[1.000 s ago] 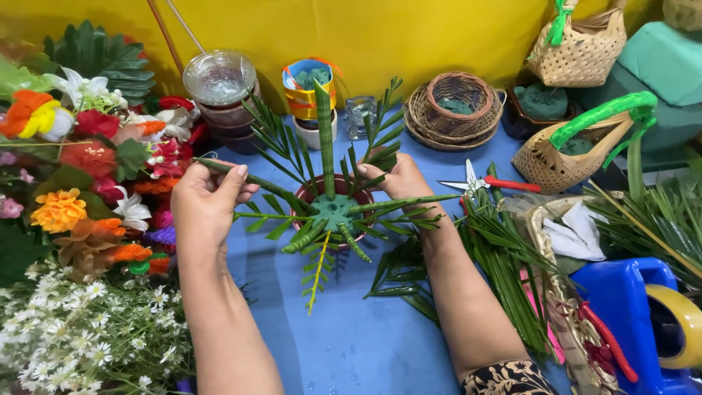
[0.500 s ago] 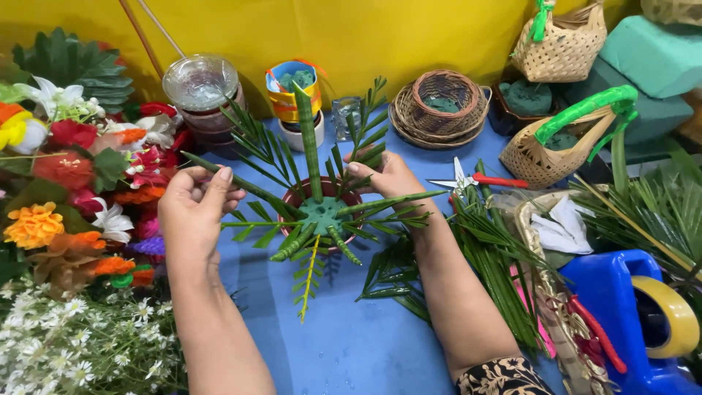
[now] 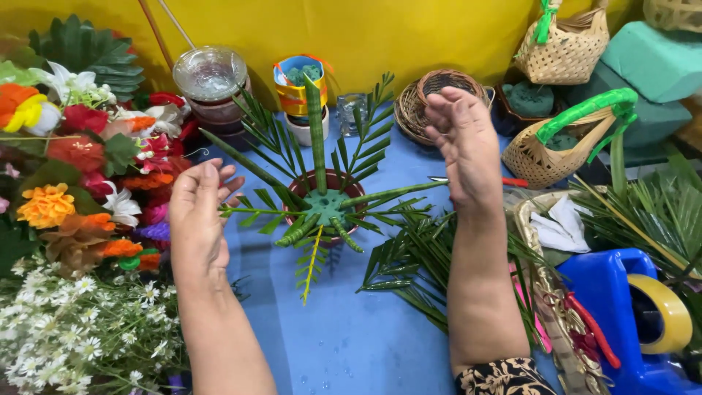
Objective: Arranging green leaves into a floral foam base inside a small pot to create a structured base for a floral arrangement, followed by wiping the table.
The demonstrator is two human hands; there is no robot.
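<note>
From the head camera, both hands hovered over a blue bench (image 3: 344, 344) on either side of a small pot (image 3: 326, 192) packed with green foam (image 3: 324, 205). The left hand (image 3: 197, 212) was open, fingers loosely spread and slightly curled, holding nothing; its fingertips sat just beside the tip of a palm leaf (image 3: 252, 212) that stuck out sideways from the foam — whether they touched it I could not tell. The right hand (image 3: 462, 139) was raised higher, also open and empty, palm turned inward, fingers straight and together, well above the leaves on that side. The pot stood mid-bench between the two hands, with one rolled green leaf (image 3: 316, 128) rising upright from the foam and others fanning out low around it. A loose pile of palm fronds (image 3: 413, 267) lay on the bench under the right forearm. Behind that hand, scissors (image 3: 512, 181) with red handles lay partly hidden. To the left sat a heap of artificial flowers (image 3: 66, 168) — orange, red, white — with small white daisies (image 3: 66, 336) nearest the camera. At the back stood a glass bowl (image 3: 209, 73) and a round wicker basket (image 3: 431, 91); a woven basket with a green handle (image 3: 563, 143) sat at right, near a blue container (image 3: 621, 307) bearing a roll of yellow tape (image 3: 662, 311).
</note>
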